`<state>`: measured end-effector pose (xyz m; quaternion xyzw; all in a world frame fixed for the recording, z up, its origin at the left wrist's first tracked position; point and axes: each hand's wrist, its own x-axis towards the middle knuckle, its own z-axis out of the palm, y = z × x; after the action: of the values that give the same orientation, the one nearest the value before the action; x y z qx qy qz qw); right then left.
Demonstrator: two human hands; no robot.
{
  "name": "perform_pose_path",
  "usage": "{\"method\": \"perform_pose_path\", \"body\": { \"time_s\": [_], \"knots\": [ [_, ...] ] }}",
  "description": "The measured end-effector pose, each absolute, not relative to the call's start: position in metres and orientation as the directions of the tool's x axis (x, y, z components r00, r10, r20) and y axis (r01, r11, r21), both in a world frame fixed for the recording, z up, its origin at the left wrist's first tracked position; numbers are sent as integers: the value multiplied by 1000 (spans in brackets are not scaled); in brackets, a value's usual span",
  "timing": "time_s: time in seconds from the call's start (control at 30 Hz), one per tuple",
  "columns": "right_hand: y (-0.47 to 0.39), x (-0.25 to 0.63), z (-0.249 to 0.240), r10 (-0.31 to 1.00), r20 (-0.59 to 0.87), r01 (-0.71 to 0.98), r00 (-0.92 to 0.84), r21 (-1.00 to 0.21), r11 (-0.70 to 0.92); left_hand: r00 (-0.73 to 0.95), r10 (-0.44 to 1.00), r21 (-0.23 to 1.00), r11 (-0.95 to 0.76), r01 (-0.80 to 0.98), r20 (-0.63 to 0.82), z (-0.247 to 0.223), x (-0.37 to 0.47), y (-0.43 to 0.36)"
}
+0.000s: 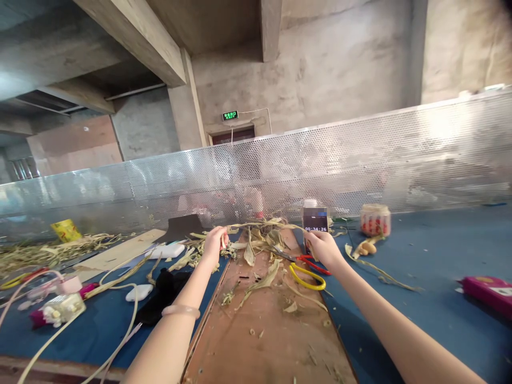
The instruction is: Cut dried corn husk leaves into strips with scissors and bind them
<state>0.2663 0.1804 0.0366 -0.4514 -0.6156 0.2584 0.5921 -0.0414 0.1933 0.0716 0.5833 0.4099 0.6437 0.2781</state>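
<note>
A long dried plant stem [276, 224] with withered leaves stretches between my two hands above the far end of a wooden board [260, 341]. My left hand [215, 246] is closed on its left end, with a bracelet on that wrist. At the other end, my right hand [322, 248] pinches the stem in front of a phone [315, 218] that shows a running timer. Below the stem lie dry leaves [264, 282]. Scissors [307, 281] with one red and one yellow handle rest at the board's right edge, close to my right hand.
A perforated metal screen [168, 184] runs along the back. On the blue table are a jar [375, 221], a magenta object [490, 293], a black cloth [160, 298], a white case [139, 292], and cables [134, 314]. Dried stalks [24, 255] heap at far left.
</note>
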Motion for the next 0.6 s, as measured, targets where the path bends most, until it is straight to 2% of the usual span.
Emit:
{"method": "perform_pose_path", "body": {
  "time_s": [0.27,0.6],
  "knots": [
    [177,271,41,844,481,138,236,-877,461,-220,824,851,-520,69,522,69,-54,198],
    [170,285,43,667,488,136,564,-851,507,-333,803,835,-546,-74,495,75,-60,197]
  ]
}}
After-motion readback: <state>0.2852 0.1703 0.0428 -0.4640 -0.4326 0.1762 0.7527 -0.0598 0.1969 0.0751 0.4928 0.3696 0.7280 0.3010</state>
